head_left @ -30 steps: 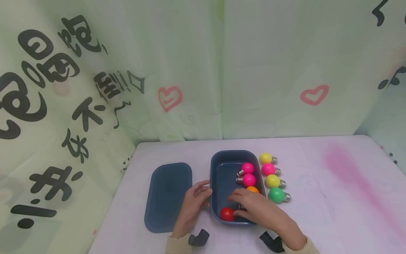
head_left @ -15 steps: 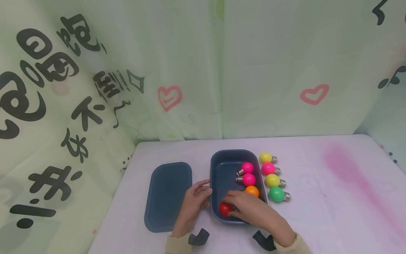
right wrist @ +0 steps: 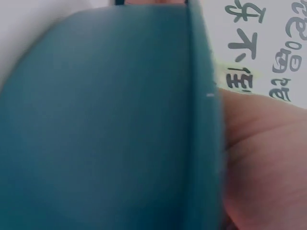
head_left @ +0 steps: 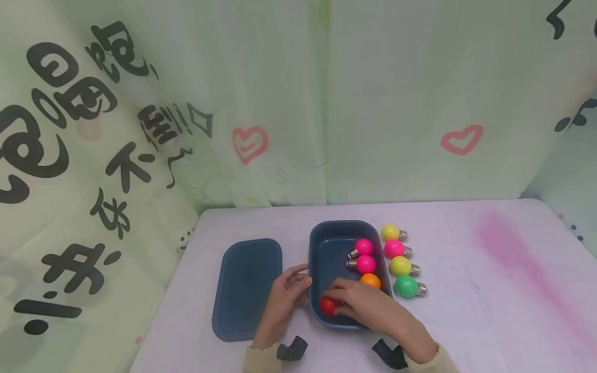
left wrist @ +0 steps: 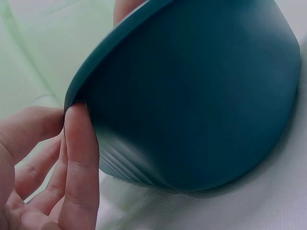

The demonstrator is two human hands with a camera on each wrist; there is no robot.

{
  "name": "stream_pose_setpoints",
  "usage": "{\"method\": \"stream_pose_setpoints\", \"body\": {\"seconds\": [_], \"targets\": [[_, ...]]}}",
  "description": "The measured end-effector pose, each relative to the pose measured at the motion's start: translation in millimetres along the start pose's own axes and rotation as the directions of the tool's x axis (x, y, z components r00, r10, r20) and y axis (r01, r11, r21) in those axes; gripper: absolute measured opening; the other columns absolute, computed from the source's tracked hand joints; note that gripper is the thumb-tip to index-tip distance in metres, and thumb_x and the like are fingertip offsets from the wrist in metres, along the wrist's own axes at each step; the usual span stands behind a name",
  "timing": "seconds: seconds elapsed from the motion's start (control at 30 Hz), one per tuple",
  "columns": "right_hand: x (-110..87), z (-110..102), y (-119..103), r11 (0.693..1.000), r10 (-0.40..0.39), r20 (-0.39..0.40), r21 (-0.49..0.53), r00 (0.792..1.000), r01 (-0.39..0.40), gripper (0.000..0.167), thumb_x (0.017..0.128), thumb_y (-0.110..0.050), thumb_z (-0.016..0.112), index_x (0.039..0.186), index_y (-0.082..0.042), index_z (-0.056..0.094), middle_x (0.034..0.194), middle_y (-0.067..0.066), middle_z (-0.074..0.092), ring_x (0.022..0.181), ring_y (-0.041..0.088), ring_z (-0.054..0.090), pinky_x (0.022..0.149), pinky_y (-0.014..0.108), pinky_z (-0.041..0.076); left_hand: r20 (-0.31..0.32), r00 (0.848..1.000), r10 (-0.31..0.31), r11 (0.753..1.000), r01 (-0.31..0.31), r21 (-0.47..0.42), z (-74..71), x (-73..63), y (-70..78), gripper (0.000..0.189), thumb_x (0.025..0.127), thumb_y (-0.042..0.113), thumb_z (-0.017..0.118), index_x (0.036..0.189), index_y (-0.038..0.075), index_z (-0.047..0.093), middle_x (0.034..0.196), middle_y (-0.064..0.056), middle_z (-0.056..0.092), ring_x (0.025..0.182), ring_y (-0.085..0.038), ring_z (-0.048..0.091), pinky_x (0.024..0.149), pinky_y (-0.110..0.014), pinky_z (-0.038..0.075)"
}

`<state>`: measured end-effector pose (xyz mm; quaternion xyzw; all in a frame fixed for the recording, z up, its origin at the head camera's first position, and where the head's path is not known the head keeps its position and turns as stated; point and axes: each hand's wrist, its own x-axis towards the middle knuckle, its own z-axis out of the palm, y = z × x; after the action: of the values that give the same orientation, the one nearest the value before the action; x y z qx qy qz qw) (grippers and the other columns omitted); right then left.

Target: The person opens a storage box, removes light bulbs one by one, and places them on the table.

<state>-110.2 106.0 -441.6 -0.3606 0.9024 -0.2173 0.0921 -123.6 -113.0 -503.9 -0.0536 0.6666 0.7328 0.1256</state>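
Note:
A deep blue box [head_left: 318,238] stands on the table, seen from outside in both wrist views. Fairly straight fingers of my left hand [head_left: 285,296] touch the box's left side at the rim, as the left wrist view also shows. Inside the near end of the box, my right hand [head_left: 368,305] holds a red light bulb [head_left: 329,305] by its base end, which the fingers mostly hide. Its round end points left. Two pink bulbs [head_left: 366,264] and an orange bulb [head_left: 370,281] lie along the box's right side, the orange one partly behind my right hand.
Outside the box's right wall lie a yellow bulb [head_left: 390,231], a pink bulb [head_left: 394,248], another yellow bulb [head_left: 400,266] and a green bulb [head_left: 406,286]. A flat blue lid [head_left: 247,290] rests left of the box. A printed curtain [head_left: 382,103] hangs behind the table.
My right hand has shifted slightly left and closed round the red bulb, which has moved a little left and up. More of the orange bulb shows. My left hand has stayed put.

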Motion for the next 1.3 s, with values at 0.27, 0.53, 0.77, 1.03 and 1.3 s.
{"method": "stream_pose_setpoints", "body": {"seconds": [0.27, 0.53, 0.77, 1.03, 1.3], "targets": [[-10.2, -14.4, -3.7, 0.998, -0.037, -0.046, -0.047, 0.998, 0.035, 0.037, 0.084, -0.019, 0.079, 0.121, -0.016, 0.071, 0.11, -0.003, 0.065, 0.099, 0.013, 0.064, 0.083, 0.03, 0.057, -0.002, 1.0, -0.004, 1.0, 0.004, -0.008, -0.7, -0.6, 0.1, 0.046, 0.091, 0.025, 0.073, 0.133, 0.012, 0.061, 0.112, -0.011, 0.066, 0.089, -0.015, 0.061, 0.07, -0.027, 0.052], [-23.3, -29.5, -3.3, 0.999, -0.014, -0.077, -0.037, 0.997, 0.011, 0.04, 0.083, -0.018, 0.08, 0.122, -0.016, 0.07, 0.113, -0.003, 0.065, 0.103, 0.016, 0.064, 0.082, 0.031, 0.058, -0.01, 1.0, 0.001, 1.0, -0.001, -0.002, 0.4, -1.4, 1.6, 0.045, 0.09, 0.024, 0.073, 0.132, 0.012, 0.061, 0.111, -0.01, 0.066, 0.089, -0.015, 0.061, 0.07, -0.027, 0.052], [-36.4, -43.4, -1.4, 0.999, 0.036, -0.093, -0.006, 0.995, -0.037, 0.041, 0.084, -0.019, 0.079, 0.123, -0.016, 0.069, 0.117, 0.0, 0.064, 0.108, 0.02, 0.063, 0.081, 0.032, 0.058, -0.005, 1.0, 0.012, 1.0, -0.012, -0.012, 0.2, -0.7, 0.7, 0.045, 0.09, 0.022, 0.073, 0.132, 0.01, 0.062, 0.108, -0.008, 0.066, 0.089, -0.014, 0.06, 0.069, -0.026, 0.052], [-53.4, -54.5, 3.5, 0.996, 0.076, -0.13, -0.03, 0.989, -0.081, 0.041, 0.084, -0.018, 0.079, 0.123, -0.016, 0.069, 0.12, 0.002, 0.063, 0.108, 0.021, 0.064, 0.079, 0.032, 0.059, -0.012, 1.0, -0.003, 1.0, 0.003, -0.005, 0.2, -0.6, 0.3, 0.046, 0.09, 0.024, 0.074, 0.132, 0.011, 0.062, 0.109, -0.008, 0.067, 0.089, -0.015, 0.061, 0.071, -0.027, 0.052], [-66.6, -56.8, 16.0, 0.991, 0.117, -0.121, -0.044, 0.986, -0.123, 0.04, 0.083, -0.018, 0.079, 0.122, -0.016, 0.07, 0.115, -0.001, 0.064, 0.104, 0.019, 0.064, 0.079, 0.03, 0.058, -0.009, 1.0, -0.001, 1.0, 0.001, -0.006, 0.5, -0.5, 0.4, 0.045, 0.09, 0.023, 0.073, 0.132, 0.011, 0.062, 0.107, -0.007, 0.067, 0.089, -0.014, 0.06, 0.07, -0.027, 0.052]]}}
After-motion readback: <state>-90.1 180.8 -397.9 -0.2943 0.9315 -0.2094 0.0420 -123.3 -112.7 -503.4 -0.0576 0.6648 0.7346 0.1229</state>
